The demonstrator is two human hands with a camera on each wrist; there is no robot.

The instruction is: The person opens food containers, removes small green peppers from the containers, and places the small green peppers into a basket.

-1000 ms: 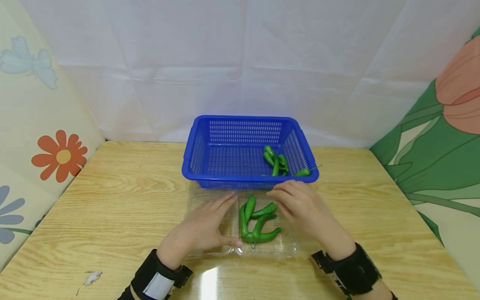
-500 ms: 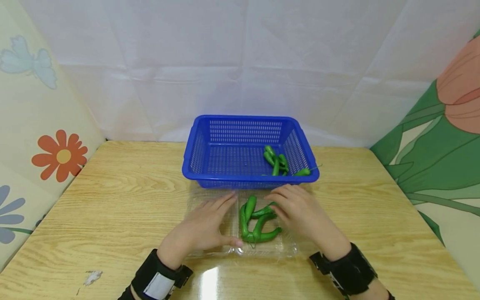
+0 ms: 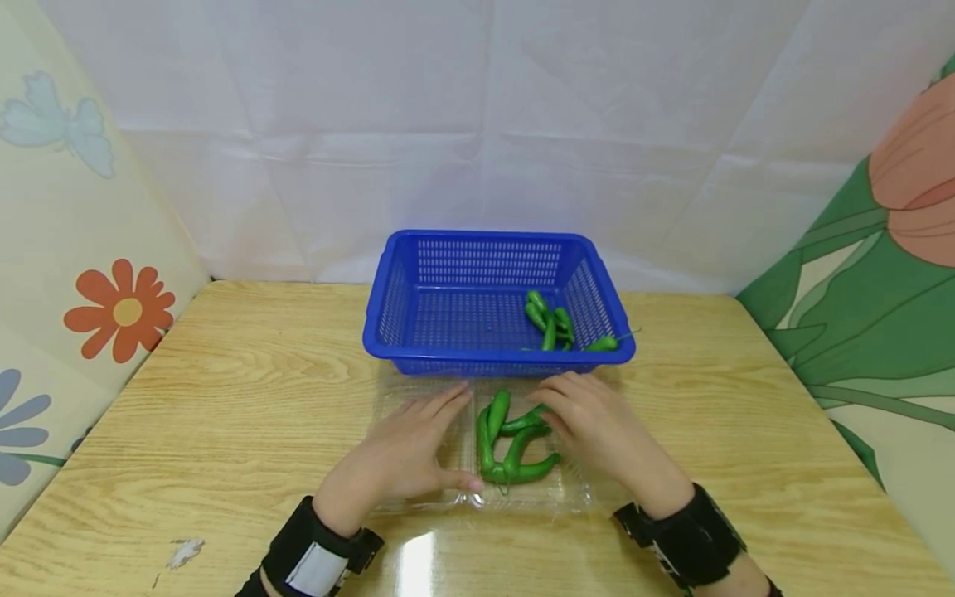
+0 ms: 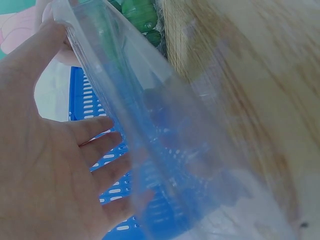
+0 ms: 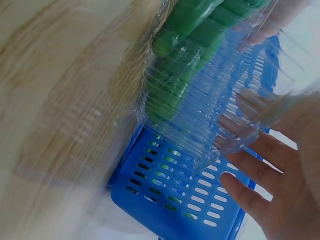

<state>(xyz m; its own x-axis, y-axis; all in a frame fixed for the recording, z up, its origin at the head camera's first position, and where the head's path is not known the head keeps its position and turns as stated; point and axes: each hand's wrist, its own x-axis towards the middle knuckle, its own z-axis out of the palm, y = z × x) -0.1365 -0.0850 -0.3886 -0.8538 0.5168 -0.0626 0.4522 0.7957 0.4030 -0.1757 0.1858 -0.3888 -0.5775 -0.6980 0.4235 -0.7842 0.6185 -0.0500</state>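
Note:
A clear plastic clamshell box (image 3: 574, 493) lies unfolded on the table, its two halves side by side. Several green chili peppers (image 3: 522, 473) lie in the right half. My left hand (image 3: 406, 444) is spread over the left half, thumb on the middle ridge and fingers toward the far side. In the left wrist view the thumb touches the box's edge. My right hand (image 3: 589, 414) reaches over the right half, its thumb overlapping the end of a pepper. The right wrist view shows relaxed fingers (image 5: 245, 195) by the clear wall; the fingertips are partly hidden behind it.
A blue plastic basket (image 3: 477, 355) stands right behind the box, with several more green chili peppers (image 3: 548, 323) in its right part. One pepper's stem pokes over the rim. A white cloth (image 3: 477, 124) hangs behind the wooden table (image 3: 246, 398); painted panels flank both sides.
My right hand has come slightly nearer and lower, from beside the basket's front edge to over the end of a pepper. My left hand has stayed in place.

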